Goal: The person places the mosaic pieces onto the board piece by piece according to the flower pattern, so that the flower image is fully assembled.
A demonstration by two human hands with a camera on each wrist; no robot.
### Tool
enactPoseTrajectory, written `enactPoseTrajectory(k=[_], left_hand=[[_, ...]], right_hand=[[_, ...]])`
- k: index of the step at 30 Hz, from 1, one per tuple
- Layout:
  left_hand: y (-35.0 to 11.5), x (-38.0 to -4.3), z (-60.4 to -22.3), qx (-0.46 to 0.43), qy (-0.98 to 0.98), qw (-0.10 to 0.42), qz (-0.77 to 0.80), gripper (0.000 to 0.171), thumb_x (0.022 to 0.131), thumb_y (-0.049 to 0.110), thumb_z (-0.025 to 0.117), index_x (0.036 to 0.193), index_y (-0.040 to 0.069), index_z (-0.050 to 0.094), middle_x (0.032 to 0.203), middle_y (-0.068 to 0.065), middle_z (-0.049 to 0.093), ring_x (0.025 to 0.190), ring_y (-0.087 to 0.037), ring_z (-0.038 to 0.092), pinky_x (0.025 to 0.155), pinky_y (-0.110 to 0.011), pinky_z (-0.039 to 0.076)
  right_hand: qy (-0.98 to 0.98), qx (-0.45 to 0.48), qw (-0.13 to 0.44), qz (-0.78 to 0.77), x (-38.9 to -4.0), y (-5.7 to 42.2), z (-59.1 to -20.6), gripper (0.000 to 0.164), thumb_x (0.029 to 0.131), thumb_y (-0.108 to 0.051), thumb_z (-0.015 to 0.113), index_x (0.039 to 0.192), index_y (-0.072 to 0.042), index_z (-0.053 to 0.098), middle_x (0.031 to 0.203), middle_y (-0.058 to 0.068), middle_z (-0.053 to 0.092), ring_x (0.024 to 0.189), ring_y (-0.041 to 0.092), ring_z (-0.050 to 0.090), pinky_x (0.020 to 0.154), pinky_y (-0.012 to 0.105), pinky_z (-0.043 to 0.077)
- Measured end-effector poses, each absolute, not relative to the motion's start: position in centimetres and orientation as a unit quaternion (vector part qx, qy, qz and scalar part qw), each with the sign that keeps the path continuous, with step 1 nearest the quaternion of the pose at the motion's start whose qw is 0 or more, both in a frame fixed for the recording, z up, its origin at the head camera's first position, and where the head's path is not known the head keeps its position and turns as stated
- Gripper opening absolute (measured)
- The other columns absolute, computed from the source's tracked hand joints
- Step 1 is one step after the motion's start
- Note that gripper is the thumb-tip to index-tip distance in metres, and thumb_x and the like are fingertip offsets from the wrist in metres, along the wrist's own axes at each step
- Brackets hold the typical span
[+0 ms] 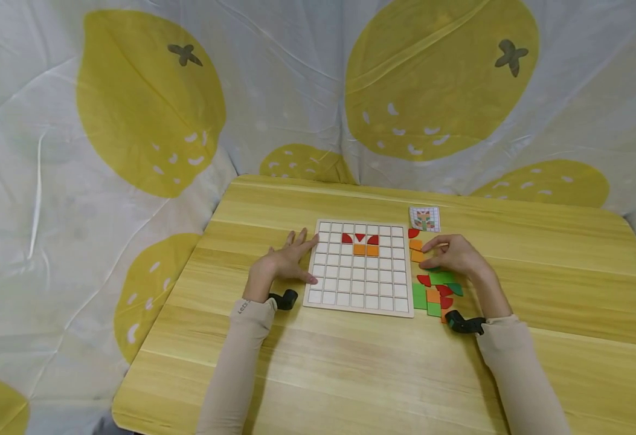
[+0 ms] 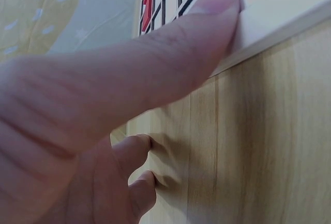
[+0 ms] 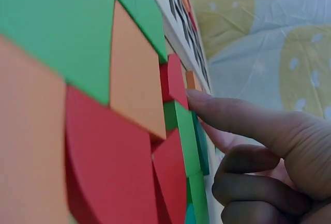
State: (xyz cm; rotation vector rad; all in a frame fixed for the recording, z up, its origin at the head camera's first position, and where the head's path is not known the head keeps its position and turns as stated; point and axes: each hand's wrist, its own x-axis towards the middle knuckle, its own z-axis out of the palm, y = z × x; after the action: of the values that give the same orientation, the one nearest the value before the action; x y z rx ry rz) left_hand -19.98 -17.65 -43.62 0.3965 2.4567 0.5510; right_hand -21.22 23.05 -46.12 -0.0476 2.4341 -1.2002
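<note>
A white grid board [image 1: 318, 305] lies mid-table, bearing two red quarter-round tiles, a red triangle [image 1: 360, 237] and two orange squares [image 1: 372, 250]. My left hand [image 1: 287, 261] has its fingers spread at the board's left edge. In the left wrist view its thumb [image 2: 207, 27] rests on the rim. Right of the board, my right hand [image 1: 456, 254] reaches over the loose pieces, thumb and forefinger apart around an orange square tile [image 1: 417, 256]. Its other fingers are curled in the right wrist view, and the forefinger is partly hidden behind the thumb [image 3: 207, 102].
Loose green, red and orange tiles [image 1: 419, 296] lie along the board's right side, some overlapping. A small printed pattern card [image 1: 432, 219] lies behind them. A lemon-print cloth [image 1: 296, 90] hangs beyond the wooden table [image 1: 350, 368].
</note>
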Motion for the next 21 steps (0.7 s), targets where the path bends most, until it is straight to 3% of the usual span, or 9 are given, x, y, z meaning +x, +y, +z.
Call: enactPoseTrajectory(k=[13,21], left_hand=[[-17.6,-20.0,-43.8,0.152,0.922,0.289,0.207,0.106,0.092,0.037,0.078,0.168,0.023,0.006,0.175,-0.011,-0.014,0.161,-0.037,-0.016,0.117,-0.083,-0.001],[-17.7,-19.9,-43.7,0.154,0.923,0.291,0.199,0.106,0.092,0.038,0.078,0.168,0.024,0.005,0.175,-0.010,-0.014,0.161,-0.037,-0.017,0.118,-0.082,-0.001]], right_hand=[[0.879,-0.032,0.177,-0.442,-21.1,22.5,-45.8,0.040,0.086,-0.024,0.085,0.114,0.001,0.072,0.062,-0.006,0.038,0.058,0.011,0.037,0.056,0.026,0.034],[0.860,-0.072,0.162,-0.478,-21.3,17.2,-45.9,0.034,0.083,-0.017,0.088,0.109,0.001,0.075,0.060,-0.005,0.032,0.055,0.011,0.029,0.053,0.025,0.028]])
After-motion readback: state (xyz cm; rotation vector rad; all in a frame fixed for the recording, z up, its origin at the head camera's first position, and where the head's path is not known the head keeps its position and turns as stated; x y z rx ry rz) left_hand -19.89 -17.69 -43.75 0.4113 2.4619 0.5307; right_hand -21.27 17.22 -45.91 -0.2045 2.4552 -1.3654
